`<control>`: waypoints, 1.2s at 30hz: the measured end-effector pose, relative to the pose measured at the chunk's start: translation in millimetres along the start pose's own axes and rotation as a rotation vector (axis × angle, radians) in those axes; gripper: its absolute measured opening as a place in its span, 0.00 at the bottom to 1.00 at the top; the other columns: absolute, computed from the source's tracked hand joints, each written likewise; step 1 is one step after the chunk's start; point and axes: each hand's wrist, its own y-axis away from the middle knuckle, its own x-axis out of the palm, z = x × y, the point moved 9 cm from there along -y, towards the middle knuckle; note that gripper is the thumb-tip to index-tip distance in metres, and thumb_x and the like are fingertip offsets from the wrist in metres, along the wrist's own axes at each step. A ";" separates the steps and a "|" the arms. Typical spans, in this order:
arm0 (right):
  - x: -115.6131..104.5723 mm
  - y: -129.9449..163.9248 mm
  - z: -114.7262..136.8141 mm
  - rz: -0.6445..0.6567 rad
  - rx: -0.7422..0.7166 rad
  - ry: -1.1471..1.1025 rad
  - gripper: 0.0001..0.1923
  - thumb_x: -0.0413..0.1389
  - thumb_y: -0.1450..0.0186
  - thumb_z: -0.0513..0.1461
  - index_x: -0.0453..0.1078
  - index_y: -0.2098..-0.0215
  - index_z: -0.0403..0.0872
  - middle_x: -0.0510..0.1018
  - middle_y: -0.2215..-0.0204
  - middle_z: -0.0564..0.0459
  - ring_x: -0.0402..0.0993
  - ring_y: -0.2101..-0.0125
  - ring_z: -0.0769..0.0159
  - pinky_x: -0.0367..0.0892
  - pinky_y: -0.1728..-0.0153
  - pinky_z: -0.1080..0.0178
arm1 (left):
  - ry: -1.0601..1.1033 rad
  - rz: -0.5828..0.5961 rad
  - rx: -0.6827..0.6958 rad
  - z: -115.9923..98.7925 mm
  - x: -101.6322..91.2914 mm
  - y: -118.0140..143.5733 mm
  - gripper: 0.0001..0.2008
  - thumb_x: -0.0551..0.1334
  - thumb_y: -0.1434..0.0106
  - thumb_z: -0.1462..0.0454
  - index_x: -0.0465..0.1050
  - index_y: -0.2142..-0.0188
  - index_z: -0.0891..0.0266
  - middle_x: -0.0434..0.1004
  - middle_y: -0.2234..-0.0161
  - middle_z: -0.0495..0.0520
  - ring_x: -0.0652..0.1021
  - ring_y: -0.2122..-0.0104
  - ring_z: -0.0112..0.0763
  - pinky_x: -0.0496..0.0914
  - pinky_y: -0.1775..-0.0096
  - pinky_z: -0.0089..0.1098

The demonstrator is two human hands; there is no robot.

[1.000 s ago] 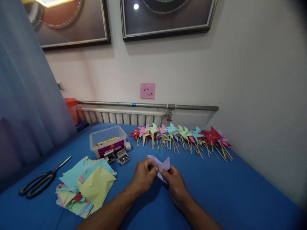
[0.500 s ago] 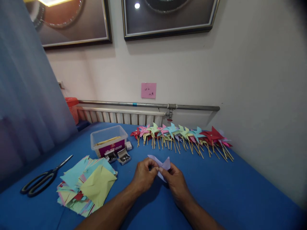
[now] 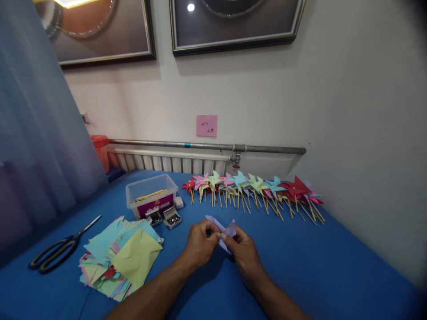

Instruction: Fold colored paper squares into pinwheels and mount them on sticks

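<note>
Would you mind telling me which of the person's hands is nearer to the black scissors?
The left hand: the scissors lie far out to its left, beyond the paper stack. The right hand sits farther right, pinching the lilac paper.

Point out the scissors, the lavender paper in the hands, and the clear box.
scissors [image 3: 50, 256], head view, on the black handles
lavender paper [image 3: 230, 230], head view, on the raised flap
clear box [image 3: 151, 188], head view, on the front wall
</note>
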 end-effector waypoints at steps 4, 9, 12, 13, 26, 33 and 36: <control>0.8 0.4 -1.7 -0.002 0.002 -0.031 0.18 0.67 0.47 0.51 0.73 0.69 0.47 0.72 0.78 0.58 0.63 0.76 0.68 0.59 0.74 0.67 | -0.001 -0.002 -0.001 1.8 0.1 -0.2 0.04 0.60 0.46 0.67 0.71 0.76 0.62 0.72 0.75 0.47 0.70 0.73 0.26 0.63 0.69 0.27; 3.2 3.0 2.5 -0.012 0.007 -0.058 0.18 0.68 0.47 0.50 0.73 0.69 0.46 0.71 0.78 0.59 0.62 0.76 0.69 0.58 0.74 0.67 | -0.005 0.005 0.017 1.2 0.2 0.0 0.04 0.60 0.46 0.67 0.71 0.75 0.62 0.72 0.74 0.47 0.71 0.72 0.27 0.64 0.67 0.28; 4.8 4.9 6.7 -0.015 0.010 -0.058 0.18 0.68 0.48 0.50 0.72 0.70 0.47 0.70 0.78 0.59 0.61 0.76 0.69 0.58 0.74 0.67 | -0.017 0.002 0.017 0.1 -0.5 0.3 0.04 0.60 0.45 0.67 0.71 0.76 0.62 0.72 0.74 0.47 0.70 0.72 0.27 0.63 0.67 0.28; 5.1 5.4 8.1 -0.017 0.007 -0.060 0.18 0.68 0.49 0.51 0.72 0.71 0.47 0.70 0.78 0.60 0.61 0.76 0.69 0.58 0.74 0.67 | -0.023 -0.001 0.011 0.2 -0.7 0.4 0.04 0.60 0.45 0.67 0.71 0.76 0.62 0.72 0.74 0.47 0.70 0.72 0.27 0.63 0.68 0.28; 4.7 4.7 7.9 -0.026 -0.005 -0.027 0.21 0.68 0.49 0.53 0.70 0.73 0.47 0.69 0.79 0.59 0.61 0.76 0.69 0.59 0.73 0.67 | -0.017 -0.003 0.007 1.3 -0.4 0.5 0.04 0.60 0.46 0.67 0.71 0.75 0.63 0.72 0.74 0.48 0.71 0.72 0.27 0.63 0.67 0.28; 6.1 5.2 8.6 -0.013 0.006 -0.028 0.19 0.67 0.48 0.52 0.72 0.71 0.47 0.69 0.79 0.60 0.59 0.77 0.70 0.58 0.74 0.67 | -0.017 -0.006 -0.016 1.9 0.0 0.9 0.03 0.60 0.46 0.67 0.70 0.75 0.62 0.72 0.74 0.48 0.70 0.73 0.27 0.62 0.69 0.28; 4.2 3.8 6.6 -0.017 0.005 -0.023 0.18 0.67 0.48 0.51 0.73 0.70 0.46 0.70 0.79 0.59 0.60 0.77 0.70 0.57 0.75 0.67 | -0.027 -0.010 -0.025 0.1 0.0 1.3 0.04 0.59 0.46 0.67 0.70 0.76 0.62 0.72 0.75 0.48 0.70 0.74 0.27 0.62 0.69 0.28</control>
